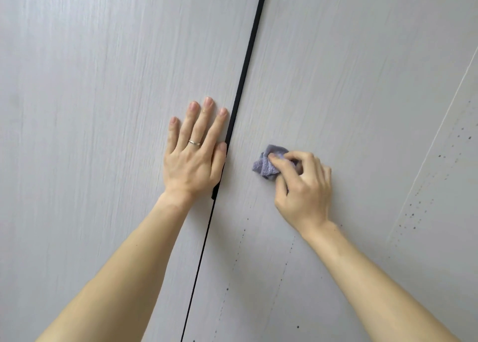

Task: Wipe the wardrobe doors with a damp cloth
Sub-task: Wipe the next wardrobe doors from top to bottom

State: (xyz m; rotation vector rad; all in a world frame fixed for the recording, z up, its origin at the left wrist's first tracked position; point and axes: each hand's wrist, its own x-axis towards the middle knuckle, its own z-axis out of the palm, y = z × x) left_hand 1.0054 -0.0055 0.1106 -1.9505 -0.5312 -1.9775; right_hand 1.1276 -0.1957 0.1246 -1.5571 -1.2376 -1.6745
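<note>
Forearms (pixel 134 251) up: left hand (pixel 192 158) flat on left door (pixel 90 108); right hand (pixel 301 183) pinching bunched cloth (pixel 266 164) against right door (pixel 349 70). Looks mid-wipe. Next: stroke toward specks (pixel 227 288) at 6 o'clock.

The black strip (pixel 248 57) between the two wardrobe doors runs top to bottom and thins to a dark line below the left wrist. Left of the strip, the left hand (pixel 194 158) lies flat on the left door (pixel 90 83), thumb touching the strip; open panel spreads above it and farther left. Right of the strip, the right hand (pixel 302 186) grips the cloth (pixel 269 163), leaving a narrow bare lane between cloth and strip. The right door (pixel 362 57) is open panel above the cloth. Both forearms fill the lower space on either side of the strip.
</note>
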